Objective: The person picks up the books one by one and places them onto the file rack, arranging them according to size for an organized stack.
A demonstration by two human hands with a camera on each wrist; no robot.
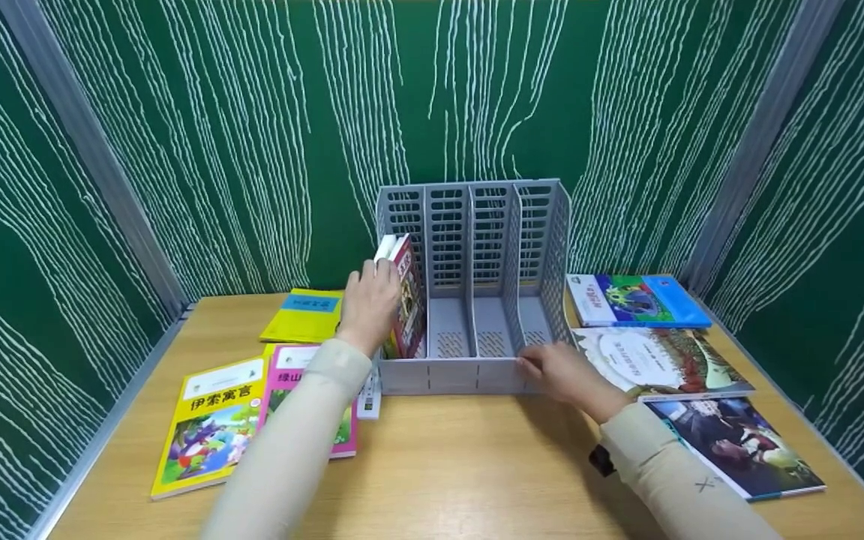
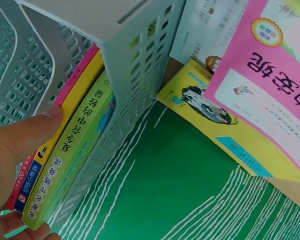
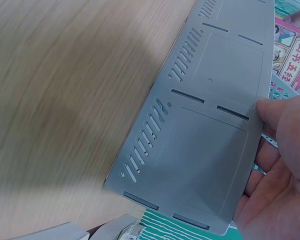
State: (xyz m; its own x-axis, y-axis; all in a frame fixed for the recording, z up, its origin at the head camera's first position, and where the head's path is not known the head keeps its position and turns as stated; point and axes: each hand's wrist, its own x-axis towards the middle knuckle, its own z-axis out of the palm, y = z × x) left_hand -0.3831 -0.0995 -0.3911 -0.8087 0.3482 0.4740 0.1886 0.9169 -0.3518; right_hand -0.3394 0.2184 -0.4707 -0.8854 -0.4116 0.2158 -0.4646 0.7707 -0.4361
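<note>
Grey rack (image 1: 453, 378), books (image 2: 70, 145) standing in its leftmost slot (image 1: 403, 214).
I'm clamping those books in the left hand (image 1: 372, 300) while the right hand (image 1: 563, 373) is pinching the rack's front edge (image 1: 469, 361).

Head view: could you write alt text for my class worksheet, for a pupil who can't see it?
A person's left hand grips books in the leftmost compartment of a grey four-compartment file rack, while the right hand grips the rack's front. Other books lie on the wood-grain table to both sides.
</note>
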